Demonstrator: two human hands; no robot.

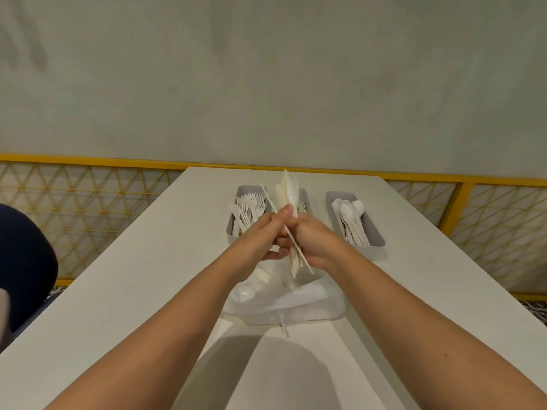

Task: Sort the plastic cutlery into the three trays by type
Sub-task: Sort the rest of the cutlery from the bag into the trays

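A plain, pale grey-green wall (pixel 266 69) fills the upper half of the frame, faintly smudged at the upper left. Below it a yellow rail (pixel 88 158) runs across, topping translucent panels (pixel 88 208) crossed by a thin yellow diamond lattice, with a yellow post (pixel 461 208) at the right. A white worktop (pixel 148 276) stretches from the bottom edge to the rail, soft shadows lying on its near part. A dark blue rounded shape (pixel 23 261) sits at the left edge. Black-and-white patterned floor (pixel 532 309) shows at the right.

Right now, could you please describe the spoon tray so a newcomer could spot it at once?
On the white table, look toward the far end. The spoon tray is the grey one furthest right; it alone shows round-bowled spoons, whereas the leftmost tray holds forks.
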